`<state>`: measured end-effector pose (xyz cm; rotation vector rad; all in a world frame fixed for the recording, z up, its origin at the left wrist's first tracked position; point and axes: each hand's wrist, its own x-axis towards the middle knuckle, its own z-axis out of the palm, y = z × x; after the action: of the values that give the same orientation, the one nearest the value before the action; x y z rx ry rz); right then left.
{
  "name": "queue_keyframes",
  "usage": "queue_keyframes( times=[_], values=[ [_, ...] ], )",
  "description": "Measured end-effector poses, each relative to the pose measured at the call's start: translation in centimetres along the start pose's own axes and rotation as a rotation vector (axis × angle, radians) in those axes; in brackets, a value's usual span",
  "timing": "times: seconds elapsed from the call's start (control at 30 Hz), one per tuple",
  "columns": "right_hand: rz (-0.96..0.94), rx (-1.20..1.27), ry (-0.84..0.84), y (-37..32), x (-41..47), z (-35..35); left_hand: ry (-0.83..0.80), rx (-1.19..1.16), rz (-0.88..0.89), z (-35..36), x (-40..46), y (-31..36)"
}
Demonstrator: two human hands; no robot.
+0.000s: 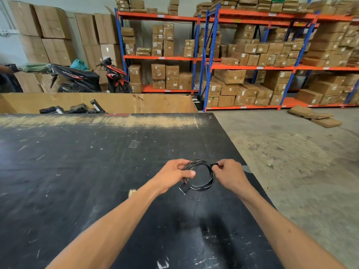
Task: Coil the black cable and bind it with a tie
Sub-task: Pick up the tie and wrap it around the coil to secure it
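The black cable (pixel 210 178) is wound into a round coil and held just above the black table (pixel 97 171), near its right edge. My left hand (pixel 174 176) grips the coil's left side, thumb across the strands. My right hand (pixel 230 174) pinches a short black piece at the coil's upper right, either the tie or a connector (pixel 214 165); I cannot tell which. A black cable end with a pale tip (pixel 183 189) hangs below my left hand.
A small pale scrap (pixel 132 192) lies on the table left of my left forearm, and a clear tape piece (pixel 133 144) farther back. A large cardboard box (pixel 116 102) with black bundles stands behind the table. Concrete floor and orange-blue racking (pixel 252 66) lie right.
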<state>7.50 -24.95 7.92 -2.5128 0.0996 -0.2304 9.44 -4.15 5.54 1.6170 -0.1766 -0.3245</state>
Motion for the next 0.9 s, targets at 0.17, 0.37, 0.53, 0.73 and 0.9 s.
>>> queue_keyframes(
  times=[0.17,0.37,0.53,0.73,0.9],
  values=[
    [0.188,0.569,-0.074,2.1,0.6,0.0,0.002,0.010,-0.103,-0.5,-0.1,-0.3],
    [0.244,1.134,-0.105,4.1,0.4,-0.3,-0.156,-0.471,-0.396,-0.7,0.1,-1.9],
    [0.419,1.367,-0.082,6.4,0.2,-0.1,0.149,-0.570,-0.283,1.0,1.9,-2.8],
    [0.463,1.032,-0.192,9.2,0.1,1.1,0.220,-0.351,-0.268,2.6,3.6,-4.0],
    [0.512,0.946,-0.162,10.5,0.8,1.9,0.247,-0.326,-0.302,4.2,4.9,-5.4]
  ],
)
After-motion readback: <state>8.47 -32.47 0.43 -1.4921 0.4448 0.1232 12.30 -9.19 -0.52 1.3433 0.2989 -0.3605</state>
